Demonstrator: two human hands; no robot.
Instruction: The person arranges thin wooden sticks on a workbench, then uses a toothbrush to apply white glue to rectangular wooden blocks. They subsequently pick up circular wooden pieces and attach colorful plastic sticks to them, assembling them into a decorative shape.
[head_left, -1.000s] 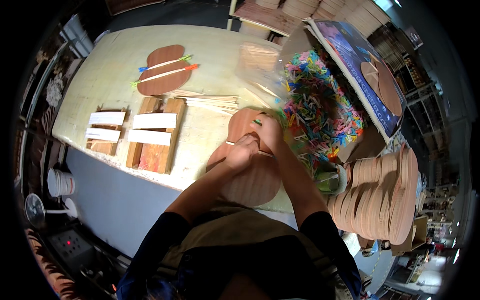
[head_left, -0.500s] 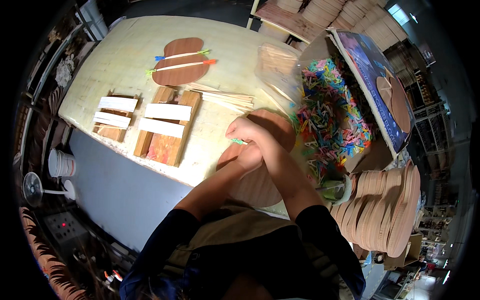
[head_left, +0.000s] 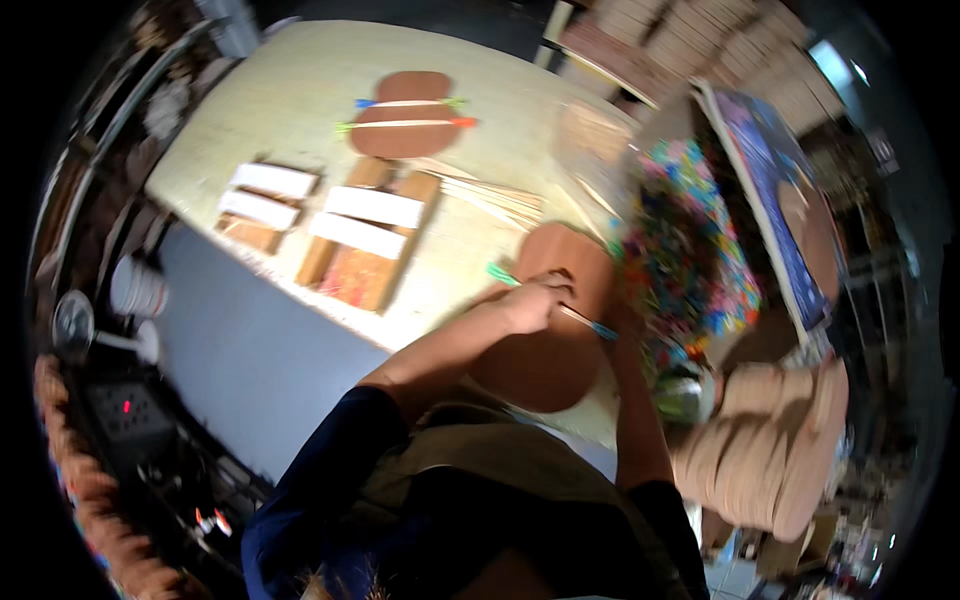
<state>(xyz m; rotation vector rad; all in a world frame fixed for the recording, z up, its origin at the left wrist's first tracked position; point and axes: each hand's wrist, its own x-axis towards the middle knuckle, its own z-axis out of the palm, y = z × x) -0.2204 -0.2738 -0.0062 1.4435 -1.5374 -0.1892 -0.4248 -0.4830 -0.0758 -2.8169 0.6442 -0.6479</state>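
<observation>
In front of me lies a brown guitar-shaped wooden board [head_left: 545, 370]. A thin wooden strip [head_left: 575, 316] crosses its waist, with a green clip [head_left: 503, 274] at the left end and a blue clip [head_left: 604, 331] at the right end. My left hand [head_left: 541, 302] is on the strip, fingers curled closed around it and partly hiding it. Beyond the board's right edge, my right hand [head_left: 627, 318] is beside the box of small coloured clips [head_left: 690, 250]; shadow and blur hide its fingers.
A second board [head_left: 405, 138] with two clipped strips lies farther back. Wooden jigs with white pieces [head_left: 365, 225] stand to the left, near loose strips [head_left: 490, 195]. A bag of strips [head_left: 595, 130] sits behind. At the right are a green jar [head_left: 683, 392] and stacked boards [head_left: 755, 435].
My right hand has moved from over the board to the right, beside the clip box. My left hand has shifted right onto the strip. The whole view has turned slightly, with blur.
</observation>
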